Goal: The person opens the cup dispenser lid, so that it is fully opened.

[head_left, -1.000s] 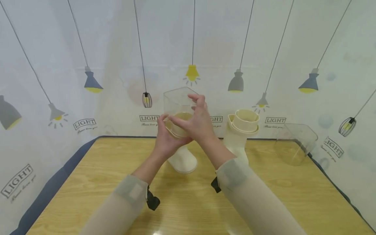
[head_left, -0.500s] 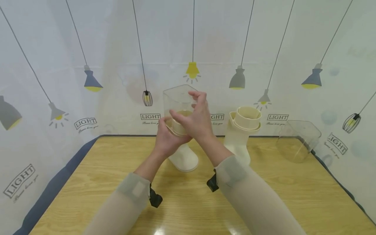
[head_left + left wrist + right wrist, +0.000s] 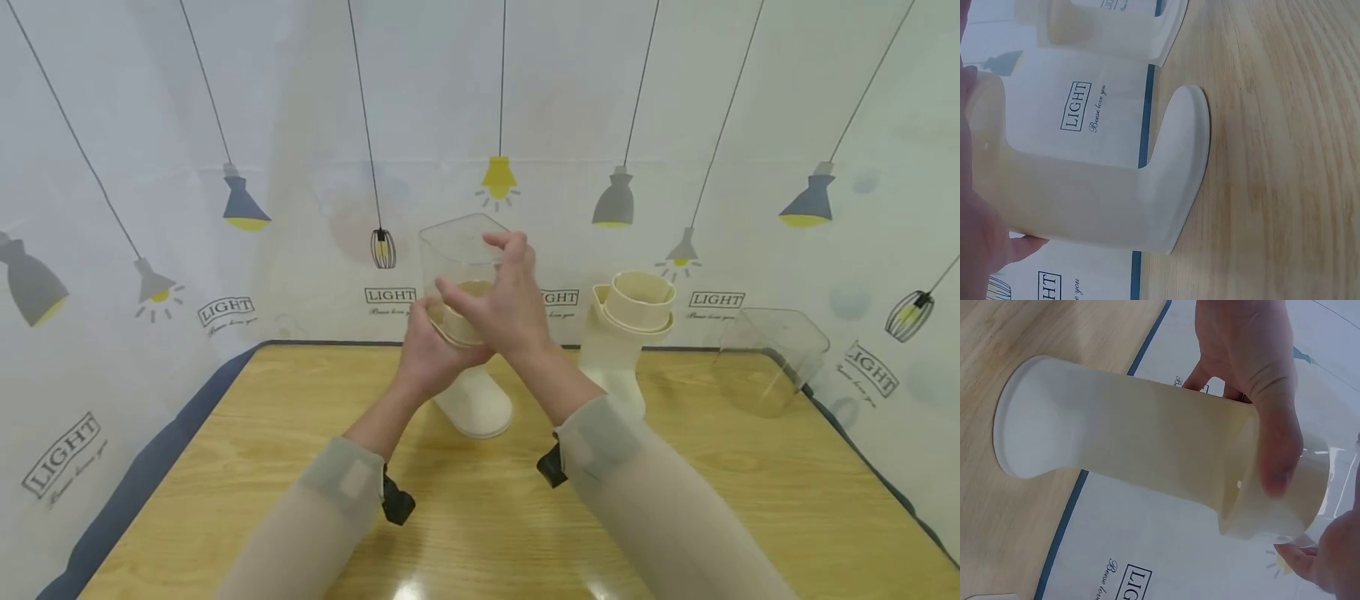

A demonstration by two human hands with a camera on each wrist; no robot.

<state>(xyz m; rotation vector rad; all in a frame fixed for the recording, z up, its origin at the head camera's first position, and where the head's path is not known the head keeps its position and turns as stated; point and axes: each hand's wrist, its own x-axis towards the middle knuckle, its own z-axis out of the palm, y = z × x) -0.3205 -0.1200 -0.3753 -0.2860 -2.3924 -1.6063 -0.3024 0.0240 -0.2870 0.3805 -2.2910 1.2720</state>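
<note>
A cream plastic stand [image 3: 474,407] with a flat, toe-shaped foot and a round collar [image 3: 463,329] stands upright on the table. My left hand [image 3: 435,354] grips its upper part just below the collar; in the right wrist view that hand's thumb [image 3: 1280,462] lies across the collar. A clear angular container [image 3: 450,243] is right over the collar's ring. My right hand [image 3: 517,308] holds the container's right side, thumb in front and fingers curled round it. The left wrist view shows the stand's column [image 3: 1079,194] and foot, with the right hand out of sight.
A second cream stand [image 3: 609,350] with the same ringed top is just right of my right forearm. Farther right, another clear container [image 3: 772,362] sits near the wooden table's [image 3: 285,467] back edge. A lamp-printed curtain [image 3: 637,100] hangs close behind.
My right thumb has lifted slightly away from the left thumb at the collar. Both hands keep their holds, and the view has shifted slightly.
</note>
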